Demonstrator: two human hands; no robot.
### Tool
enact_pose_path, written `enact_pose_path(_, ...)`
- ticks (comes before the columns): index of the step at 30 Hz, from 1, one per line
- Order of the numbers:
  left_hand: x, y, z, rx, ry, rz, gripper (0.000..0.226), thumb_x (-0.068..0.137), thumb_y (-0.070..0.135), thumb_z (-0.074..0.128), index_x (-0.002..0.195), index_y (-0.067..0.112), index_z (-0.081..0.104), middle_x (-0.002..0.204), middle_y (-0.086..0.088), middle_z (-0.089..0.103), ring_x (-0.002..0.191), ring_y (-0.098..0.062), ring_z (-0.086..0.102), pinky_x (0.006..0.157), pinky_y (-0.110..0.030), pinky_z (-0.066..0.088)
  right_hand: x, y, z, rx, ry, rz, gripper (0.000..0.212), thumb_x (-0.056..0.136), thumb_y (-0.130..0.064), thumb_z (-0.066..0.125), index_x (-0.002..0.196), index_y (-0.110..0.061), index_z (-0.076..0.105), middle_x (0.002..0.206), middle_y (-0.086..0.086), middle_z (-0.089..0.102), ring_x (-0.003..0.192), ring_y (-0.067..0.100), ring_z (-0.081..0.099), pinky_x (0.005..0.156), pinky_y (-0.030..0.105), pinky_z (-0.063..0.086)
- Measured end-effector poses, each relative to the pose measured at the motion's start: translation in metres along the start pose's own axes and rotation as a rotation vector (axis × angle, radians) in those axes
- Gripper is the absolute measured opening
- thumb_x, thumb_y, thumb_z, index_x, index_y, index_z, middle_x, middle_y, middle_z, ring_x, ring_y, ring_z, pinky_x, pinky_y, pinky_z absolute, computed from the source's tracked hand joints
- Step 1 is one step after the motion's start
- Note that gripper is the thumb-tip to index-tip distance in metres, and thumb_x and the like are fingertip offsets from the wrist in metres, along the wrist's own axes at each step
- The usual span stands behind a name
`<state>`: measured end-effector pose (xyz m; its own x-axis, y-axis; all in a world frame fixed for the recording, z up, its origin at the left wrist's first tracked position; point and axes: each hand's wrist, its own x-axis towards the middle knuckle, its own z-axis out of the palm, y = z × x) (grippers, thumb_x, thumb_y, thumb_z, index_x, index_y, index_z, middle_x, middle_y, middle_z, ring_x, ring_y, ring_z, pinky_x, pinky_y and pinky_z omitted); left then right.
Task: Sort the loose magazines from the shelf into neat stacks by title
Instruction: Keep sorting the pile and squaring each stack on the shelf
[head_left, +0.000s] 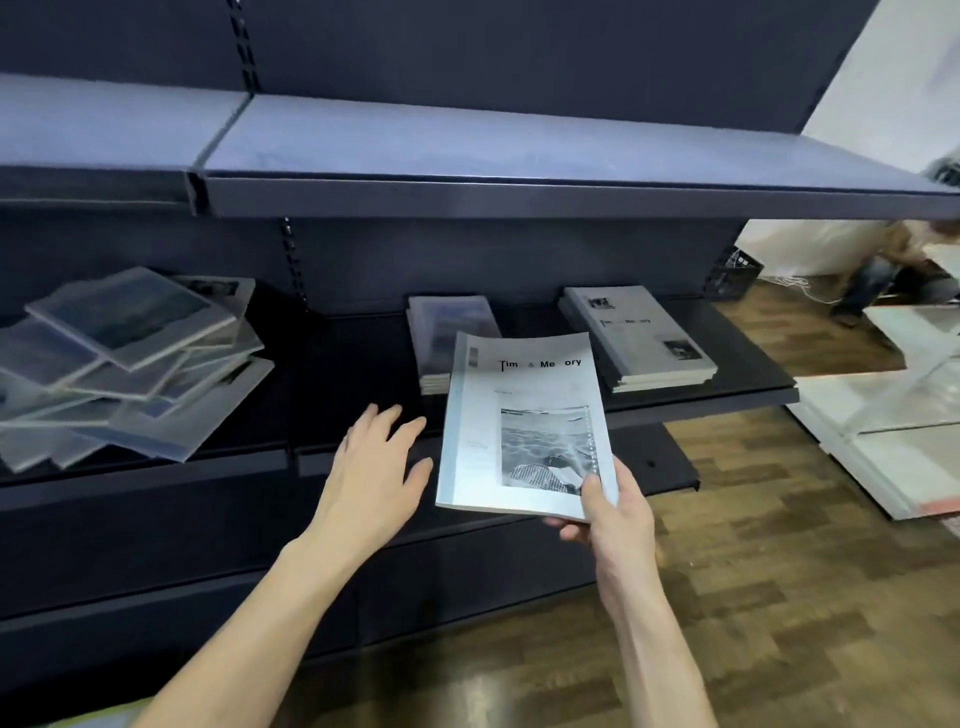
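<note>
**Magazine held over dark shelving as sorting proceeds**

Here, a pale magazine (524, 426) with a black-and-white photograph on its cover is held at its lower right corner by the right hand (608, 512), the thumb pressed on the cover and the fingers curled beneath it. The title is partly lost to glare; the letters that can be read are "Tim" and "Me…ory". The magazine is tilted slightly and is carried in front of the middle shelf (748, 382), clear of its surface.

The left hand (376, 467) is seen just beside the magazine's left edge, palm down, fingers straight and spread apart, with nothing in its grasp.

On the shelf behind, two tidy stacks are laid. The right stack (641, 338) is topped by a cover of the same design as the held copy. The middle stack (449, 340), partly hidden by the held magazine, is topped by a darker, blurred cover.

Further left, on the same level, a loose heap of magazines (130, 364) is piled at crossed angles, several overhanging one another.

The upper shelf (467, 150) is shown above. To the right, wood-patterned flooring (727, 545) is visible, with pale flat sheets (883, 441) laid on it.
</note>
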<state>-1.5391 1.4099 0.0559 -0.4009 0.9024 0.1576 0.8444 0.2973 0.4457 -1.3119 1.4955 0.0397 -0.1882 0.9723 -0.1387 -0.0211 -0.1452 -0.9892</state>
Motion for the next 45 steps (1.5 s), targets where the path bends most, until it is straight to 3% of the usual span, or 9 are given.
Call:
enact_pose_path(14,0.054,0.092,0.072,0.016,-0.114,0.108,0.053,0.099,0.036,0.05,0.149,0.023,0.037,0.158,-0.004,0.027,0.15,-0.023,0.009,0.122,-0.041,0.016,0.043,0.008,-0.102,0.076,0.166,0.043,0.031,0.104,-0.01,0.047,0.13,-0.021,0.057,0.101,0.008,0.074,0.059,0.031,0.07,0.041,0.022,0.046)
enact_pose_path(19,0.102,0.12,0.098,-0.033,-0.136,0.121,0.052,0.097,0.034,0.052,0.146,0.023,0.041,0.156,-0.005,0.031,0.146,-0.025,0.019,0.119,-0.044,0.022,0.086,-0.004,-0.126,0.035,0.198,0.035,0.03,0.104,-0.009,0.045,0.13,-0.019,0.056,0.098,0.01,0.074,0.056,0.028,0.069,0.04,0.022,0.045)
enact_pose_path(26,0.16,0.148,0.121,-0.071,-0.19,0.084,0.053,0.096,0.036,0.053,0.146,0.025,0.042,0.158,-0.004,0.028,0.142,-0.029,0.03,0.114,-0.044,0.031,0.151,-0.015,-0.142,-0.001,0.184,0.064,0.031,0.104,-0.009,0.045,0.132,-0.017,0.055,0.108,0.013,0.072,0.058,0.027,0.069,0.042,0.022,0.046)
enact_pose_path(31,0.188,0.157,0.128,-0.067,-0.211,0.073,0.054,0.099,0.038,0.047,0.15,0.026,0.034,0.161,0.0,0.018,0.147,-0.023,0.021,0.117,-0.042,0.028,0.186,-0.016,-0.148,0.006,0.176,0.087,0.028,0.104,-0.009,0.046,0.129,-0.016,0.056,0.103,0.011,0.074,0.059,0.028,0.07,0.041,0.021,0.046)
enact_pose_path(36,0.203,0.167,0.141,-0.041,-0.239,0.009,0.055,0.1,0.04,0.044,0.152,0.028,0.03,0.162,0.004,0.013,0.149,-0.022,0.016,0.117,-0.042,0.027,0.225,-0.017,-0.16,0.006,0.136,0.12,0.026,0.103,-0.011,0.047,0.127,-0.015,0.056,0.11,0.014,0.072,0.06,0.03,0.072,0.04,0.021,0.045)
enact_pose_path(41,0.213,0.188,0.156,-0.004,-0.216,-0.082,0.055,0.1,0.042,0.043,0.152,0.029,0.028,0.162,0.004,0.013,0.149,-0.022,0.012,0.119,-0.042,0.022,0.267,-0.026,-0.185,-0.054,0.039,0.157,0.033,0.101,-0.014,0.053,0.134,-0.014,0.049,0.114,0.008,0.069,0.066,0.034,0.073,0.045,0.023,0.051)
enact_pose_path(43,0.216,0.201,0.164,-0.004,-0.194,-0.127,0.056,0.1,0.043,0.042,0.153,0.03,0.026,0.162,0.004,0.012,0.149,-0.022,0.011,0.119,-0.043,0.022,0.283,-0.034,-0.195,-0.084,-0.028,0.149,0.049,0.098,-0.016,0.059,0.142,-0.016,0.038,0.119,0.006,0.064,0.067,0.033,0.074,0.053,0.027,0.056)
enact_pose_path(45,0.218,0.213,0.168,-0.005,-0.179,-0.17,0.058,0.1,0.044,0.043,0.153,0.031,0.023,0.162,0.004,0.012,0.148,-0.023,0.012,0.118,-0.044,0.024,0.296,-0.037,-0.203,-0.15,-0.113,0.146,0.079,0.091,-0.022,0.07,0.152,-0.025,0.021,0.134,0.009,0.055,0.081,0.029,0.075,0.071,0.033,0.059)
